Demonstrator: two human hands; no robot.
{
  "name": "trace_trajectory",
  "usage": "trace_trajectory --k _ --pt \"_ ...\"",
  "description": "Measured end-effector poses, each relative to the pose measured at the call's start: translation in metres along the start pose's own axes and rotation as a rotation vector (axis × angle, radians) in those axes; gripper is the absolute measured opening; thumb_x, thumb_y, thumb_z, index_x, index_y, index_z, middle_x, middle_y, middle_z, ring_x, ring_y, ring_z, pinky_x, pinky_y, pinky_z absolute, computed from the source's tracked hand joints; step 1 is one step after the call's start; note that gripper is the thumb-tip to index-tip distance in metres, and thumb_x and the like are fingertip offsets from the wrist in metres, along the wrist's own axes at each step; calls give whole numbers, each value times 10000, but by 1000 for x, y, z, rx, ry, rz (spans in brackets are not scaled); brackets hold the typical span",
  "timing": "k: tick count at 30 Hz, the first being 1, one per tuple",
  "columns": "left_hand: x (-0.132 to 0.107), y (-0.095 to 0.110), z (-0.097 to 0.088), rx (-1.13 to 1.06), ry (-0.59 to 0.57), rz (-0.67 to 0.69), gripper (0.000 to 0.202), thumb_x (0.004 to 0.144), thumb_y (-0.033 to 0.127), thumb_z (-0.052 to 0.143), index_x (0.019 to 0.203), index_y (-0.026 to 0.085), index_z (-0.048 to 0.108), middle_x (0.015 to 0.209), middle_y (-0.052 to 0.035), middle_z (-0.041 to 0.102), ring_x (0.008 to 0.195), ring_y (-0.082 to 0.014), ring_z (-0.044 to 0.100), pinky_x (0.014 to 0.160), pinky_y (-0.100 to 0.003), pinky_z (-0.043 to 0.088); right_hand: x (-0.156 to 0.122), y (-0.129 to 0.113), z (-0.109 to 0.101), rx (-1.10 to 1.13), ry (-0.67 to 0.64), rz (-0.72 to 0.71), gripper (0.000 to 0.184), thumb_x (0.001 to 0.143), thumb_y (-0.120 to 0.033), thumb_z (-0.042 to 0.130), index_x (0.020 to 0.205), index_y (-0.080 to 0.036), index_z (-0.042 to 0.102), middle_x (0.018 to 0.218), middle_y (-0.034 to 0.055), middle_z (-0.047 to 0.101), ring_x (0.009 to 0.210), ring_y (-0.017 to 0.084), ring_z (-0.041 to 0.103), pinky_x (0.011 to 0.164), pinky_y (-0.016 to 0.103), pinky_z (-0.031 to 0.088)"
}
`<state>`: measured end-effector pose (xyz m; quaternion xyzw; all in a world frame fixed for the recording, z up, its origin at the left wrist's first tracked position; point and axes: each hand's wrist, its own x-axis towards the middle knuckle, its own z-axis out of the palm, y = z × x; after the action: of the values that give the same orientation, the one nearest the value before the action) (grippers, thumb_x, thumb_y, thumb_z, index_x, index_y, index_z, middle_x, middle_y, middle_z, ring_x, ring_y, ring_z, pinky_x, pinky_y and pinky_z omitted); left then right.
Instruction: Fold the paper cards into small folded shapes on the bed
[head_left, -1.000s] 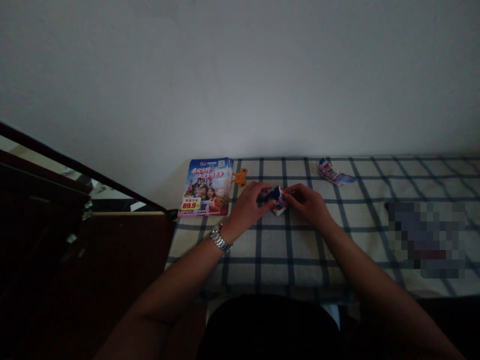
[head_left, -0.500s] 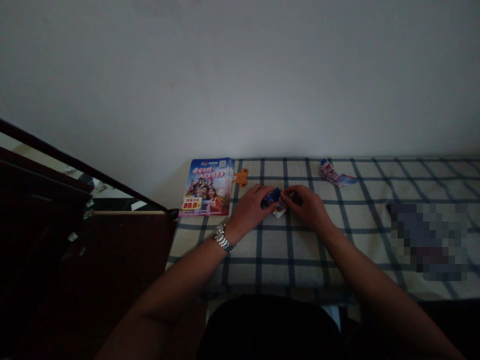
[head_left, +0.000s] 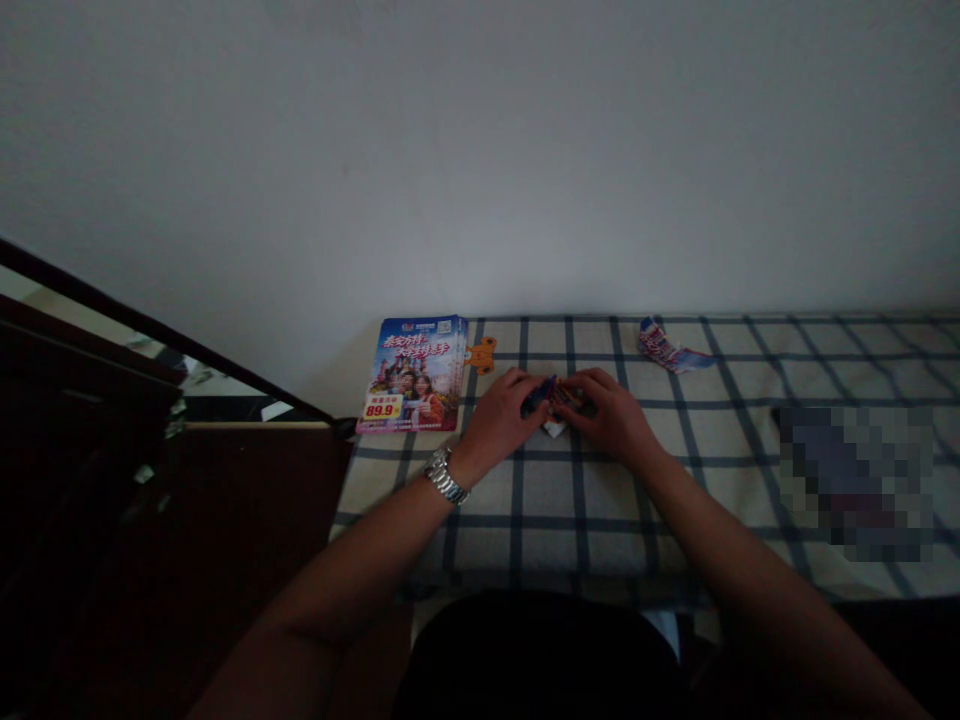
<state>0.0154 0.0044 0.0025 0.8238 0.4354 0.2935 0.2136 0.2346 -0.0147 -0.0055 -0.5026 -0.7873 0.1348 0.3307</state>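
Between my two hands is a small piece of folded printed paper (head_left: 554, 424), blue and orange with a white lower corner. My left hand (head_left: 504, 412), with a silver watch at the wrist, is closed on its left side. The fingers of my right hand (head_left: 609, 415) pinch its right side. Both hands rest low over the checked cloth (head_left: 547, 500), and the fingers hide most of the folds. To the left lies a stack of printed flyers (head_left: 412, 375), with a flat orange bear-shaped piece (head_left: 481, 356) beside it.
A crumpled or folded strip of printed paper (head_left: 671, 348) lies at the back right. Further right is a dark, pixelated flat object (head_left: 847, 480). A pale wall (head_left: 480, 160) stands behind the cloth, and a dark rail (head_left: 165, 335) slopes down at the left.
My right hand has shifted slightly left, closer to my left hand. The paper between them is more covered and looks more pressed together.
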Motion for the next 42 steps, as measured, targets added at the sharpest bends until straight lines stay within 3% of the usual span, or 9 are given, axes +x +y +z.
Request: trace_trajectory --k 7,21,33,42 --pt "-1 1 0 9 38 9 317 985 232 650 1298 206 609 1156 -66 635 1083 -219 630 972 -378 548 1 -4 1 -69 34 -61 235 976 -321 685 1194 -232 691 1137 104 719 1057 298 678 934 459 572" --pt "0 1 1 40 56 -13 34 992 207 616 1018 200 596 1035 -44 637 947 -193 623 842 -337 532 -1 -11 1 -158 -44 -77 334 1027 -253 574 1359 -260 610 1184 99 707 1040 261 706 873 382 602" --pt "0 0 2 32 69 -8 21 1006 207 580 1019 208 563 1016 -37 622 932 -188 610 835 -334 514 0 -11 1 -143 -40 -142 307 1038 -236 538 1325 -257 646 1281 122 643 1025 236 699 881 386 616" --pt "-1 0 1 34 72 -1 7 1007 209 568 1013 209 570 1004 -37 622 932 -190 612 825 -333 519 1 -13 -1 -105 -77 -155 364 1053 -256 512 1401 -310 606 1356 96 659 1194 275 666 1022 467 579"
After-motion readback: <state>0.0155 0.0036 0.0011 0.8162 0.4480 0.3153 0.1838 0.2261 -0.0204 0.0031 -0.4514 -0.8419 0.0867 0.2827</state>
